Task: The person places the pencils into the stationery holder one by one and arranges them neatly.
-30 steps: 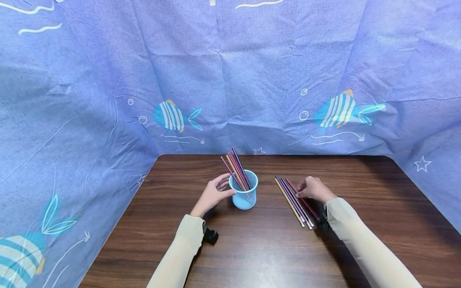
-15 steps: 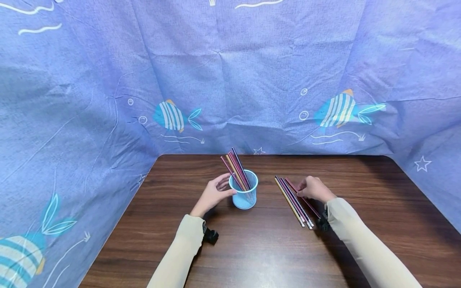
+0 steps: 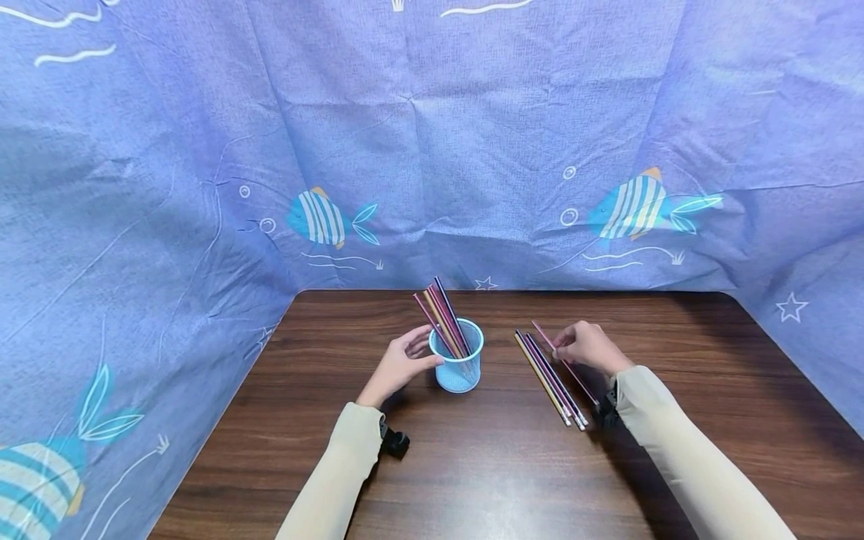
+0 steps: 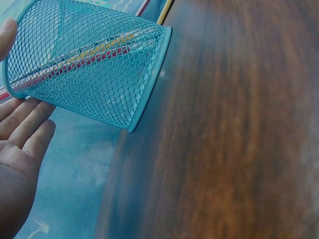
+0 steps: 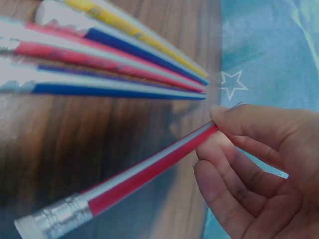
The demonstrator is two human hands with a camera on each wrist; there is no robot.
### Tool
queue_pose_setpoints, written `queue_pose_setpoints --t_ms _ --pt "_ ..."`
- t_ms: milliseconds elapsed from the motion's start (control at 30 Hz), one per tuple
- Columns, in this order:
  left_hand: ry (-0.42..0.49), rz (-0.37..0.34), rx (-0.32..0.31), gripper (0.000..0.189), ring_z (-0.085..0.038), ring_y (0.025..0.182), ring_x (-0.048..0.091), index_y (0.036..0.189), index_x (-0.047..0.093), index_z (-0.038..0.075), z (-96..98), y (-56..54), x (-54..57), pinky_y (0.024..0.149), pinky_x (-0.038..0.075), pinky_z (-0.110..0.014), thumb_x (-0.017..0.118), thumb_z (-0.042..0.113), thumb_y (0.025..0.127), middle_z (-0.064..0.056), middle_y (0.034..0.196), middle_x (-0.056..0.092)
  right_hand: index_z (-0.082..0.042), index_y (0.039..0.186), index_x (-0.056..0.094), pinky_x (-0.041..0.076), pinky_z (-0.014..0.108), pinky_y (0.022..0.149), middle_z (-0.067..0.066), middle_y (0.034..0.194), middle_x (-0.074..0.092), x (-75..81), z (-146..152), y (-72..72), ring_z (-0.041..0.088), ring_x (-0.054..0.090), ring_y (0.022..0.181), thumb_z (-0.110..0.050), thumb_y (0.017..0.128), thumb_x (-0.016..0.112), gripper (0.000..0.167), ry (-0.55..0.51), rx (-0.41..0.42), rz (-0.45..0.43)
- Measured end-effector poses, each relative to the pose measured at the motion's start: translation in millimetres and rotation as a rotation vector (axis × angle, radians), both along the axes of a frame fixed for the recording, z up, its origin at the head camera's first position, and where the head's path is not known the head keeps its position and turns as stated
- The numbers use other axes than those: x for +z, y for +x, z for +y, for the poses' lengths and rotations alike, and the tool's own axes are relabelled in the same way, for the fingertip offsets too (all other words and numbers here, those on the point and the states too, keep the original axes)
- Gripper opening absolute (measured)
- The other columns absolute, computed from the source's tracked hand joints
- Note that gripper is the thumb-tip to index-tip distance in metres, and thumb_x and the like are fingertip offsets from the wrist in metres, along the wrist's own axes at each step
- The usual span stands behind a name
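A light blue mesh pencil cup (image 3: 459, 377) stands upright on the table, several pencils (image 3: 442, 322) leaning in it. My left hand (image 3: 400, 363) holds the cup by its upper part, thumb on the near side and fingers on the far side. Between thumb and fingertips, my right hand (image 3: 590, 349) pinches a red-and-white striped pencil (image 5: 154, 167); its white eraser end points back toward me. To the left of that pencil lie several more, among them a yellow pencil (image 3: 543, 379) and a blue one (image 5: 119, 89), roughly side by side with erasers nearest me.
The brown wooden table (image 3: 472, 480) ends at a blue cloth backdrop (image 3: 472, 150) printed with fish. A black wrist camera (image 3: 394, 442) sits at my left wrist, low over the tabletop.
The right hand has risen slightly, and the far end of the red-and-white pencil has tilted up off the table. The left hand and the cup have stayed where they were.
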State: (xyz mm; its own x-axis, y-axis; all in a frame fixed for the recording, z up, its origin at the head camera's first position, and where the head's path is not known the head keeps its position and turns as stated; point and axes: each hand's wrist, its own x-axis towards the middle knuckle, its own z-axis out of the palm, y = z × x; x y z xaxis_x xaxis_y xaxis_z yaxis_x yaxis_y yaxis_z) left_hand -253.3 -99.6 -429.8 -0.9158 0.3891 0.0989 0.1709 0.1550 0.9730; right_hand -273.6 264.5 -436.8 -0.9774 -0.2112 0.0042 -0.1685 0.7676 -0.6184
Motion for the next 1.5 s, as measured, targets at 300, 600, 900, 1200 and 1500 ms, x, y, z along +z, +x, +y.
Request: queue_pose_setpoints --t_ms 300,600,900,1200,1500 --pt "0.003 -0.004 0.002 0.066 -0.037 0.131 0.048 0.142 0.039 -0.006 0.0 -1.6 -2.5 0.112 0.040 -0.044 0.072 0.004 0.085 -0.027 0.139 0.049 0.001 0.090 0.074 0.049 0.023 0.059 0.003 0.072 0.071 19.2 -11 -0.4 0.007 0.058 0.062 -0.009 0.079 0.071 0.014 0.023 0.032 0.082" --pt "0.008 0.024 0.035 0.067 -0.035 0.130 0.050 0.142 0.041 -0.003 0.3 -16.9 -27.7 0.111 0.041 -0.042 0.073 0.005 0.084 -0.024 0.139 0.051 0.003 0.095 0.073 0.052 0.023 0.064 0.009 0.079 0.074 44.1 -22 -3.5 0.009 0.064 0.067 -0.009 0.081 0.072 0.019 -0.003 0.066 0.130" --pt "0.019 0.040 0.032 0.066 -0.035 0.128 0.051 0.141 0.042 -0.003 1.7 -16.2 -28.2 0.109 0.043 -0.039 0.074 0.007 0.084 -0.024 0.137 0.053 0.003 0.098 0.071 0.058 0.023 0.060 0.014 0.083 0.074 70.0 -38 -7.7 0.016 0.070 0.069 -0.010 0.084 0.071 0.019 -0.137 0.032 0.117" --pt "0.030 0.003 0.007 0.067 -0.037 0.130 0.048 0.142 0.039 -0.007 1.3 -9.8 -17.0 0.110 0.041 -0.047 0.072 0.002 0.084 -0.028 0.138 0.050 -0.001 0.102 0.071 0.061 0.032 0.063 0.016 0.087 0.074 91.1 -59 -7.5 0.010 0.068 0.065 -0.015 0.086 0.072 0.021 -0.201 0.005 0.191" --pt "0.044 0.002 -0.011 0.067 -0.040 0.131 0.047 0.141 0.039 -0.008 1.2 0.7 -2.8 0.111 0.038 -0.052 0.072 0.004 0.084 -0.029 0.138 0.049 -0.007 0.102 0.072 0.053 0.022 0.066 0.010 0.088 0.074 106.6 -79 -6.8 0.012 0.067 0.071 -0.020 0.085 0.073 0.022 -0.197 -0.016 0.273"
